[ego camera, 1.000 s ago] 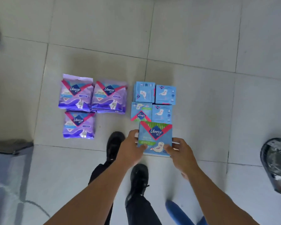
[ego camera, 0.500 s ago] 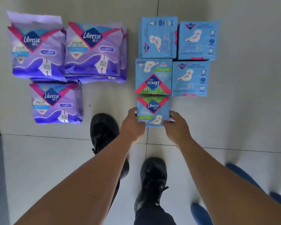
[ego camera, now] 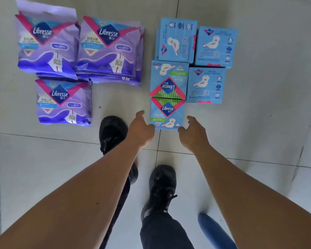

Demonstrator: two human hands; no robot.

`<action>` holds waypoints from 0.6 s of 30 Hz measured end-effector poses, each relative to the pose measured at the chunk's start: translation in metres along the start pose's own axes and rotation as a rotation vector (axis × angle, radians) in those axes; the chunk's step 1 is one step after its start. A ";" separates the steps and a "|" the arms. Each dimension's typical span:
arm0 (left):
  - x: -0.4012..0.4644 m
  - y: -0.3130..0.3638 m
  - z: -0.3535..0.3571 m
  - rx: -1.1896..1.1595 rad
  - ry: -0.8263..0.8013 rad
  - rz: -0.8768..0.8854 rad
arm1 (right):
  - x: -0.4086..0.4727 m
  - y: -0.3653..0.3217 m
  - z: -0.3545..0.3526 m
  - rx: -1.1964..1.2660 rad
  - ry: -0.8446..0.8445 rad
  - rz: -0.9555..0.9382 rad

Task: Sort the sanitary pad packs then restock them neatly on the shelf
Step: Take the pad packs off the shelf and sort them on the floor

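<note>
Purple packs sit on the floor, up-left of your left hand. That hand hovers loose-fingered, holding nothing, at the near blue pack's left edge. Your right hand mirrors it on the right edge, fingers apart. More blue packs lie just beyond.

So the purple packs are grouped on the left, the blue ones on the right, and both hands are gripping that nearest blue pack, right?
Not quite. The head view shows the left hand and right hand open on either side of the nearest blue pack, fingers spread and not gripping it. The rest holds: purple packs grouped on the left, blue ones on the right.
</note>
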State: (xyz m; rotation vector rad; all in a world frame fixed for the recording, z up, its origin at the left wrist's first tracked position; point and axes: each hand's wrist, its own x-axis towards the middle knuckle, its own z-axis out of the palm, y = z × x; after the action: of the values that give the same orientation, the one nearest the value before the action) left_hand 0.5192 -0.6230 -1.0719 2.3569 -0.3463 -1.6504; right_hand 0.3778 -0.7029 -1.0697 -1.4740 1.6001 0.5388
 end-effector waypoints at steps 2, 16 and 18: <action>-0.028 0.006 -0.019 0.068 0.098 0.083 | -0.030 -0.011 -0.017 -0.163 0.047 -0.142; -0.365 0.016 -0.231 0.221 0.867 0.298 | -0.359 -0.231 -0.112 -0.856 0.290 -1.134; -0.415 -0.016 -0.261 0.141 0.963 0.237 | -0.412 -0.263 -0.093 -0.864 0.268 -1.262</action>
State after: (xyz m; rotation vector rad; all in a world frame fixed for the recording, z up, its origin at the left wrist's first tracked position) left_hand 0.6275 -0.4557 -0.6239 2.7365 -0.5051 -0.2876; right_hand 0.5662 -0.5947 -0.6226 -2.8682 0.2614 0.2499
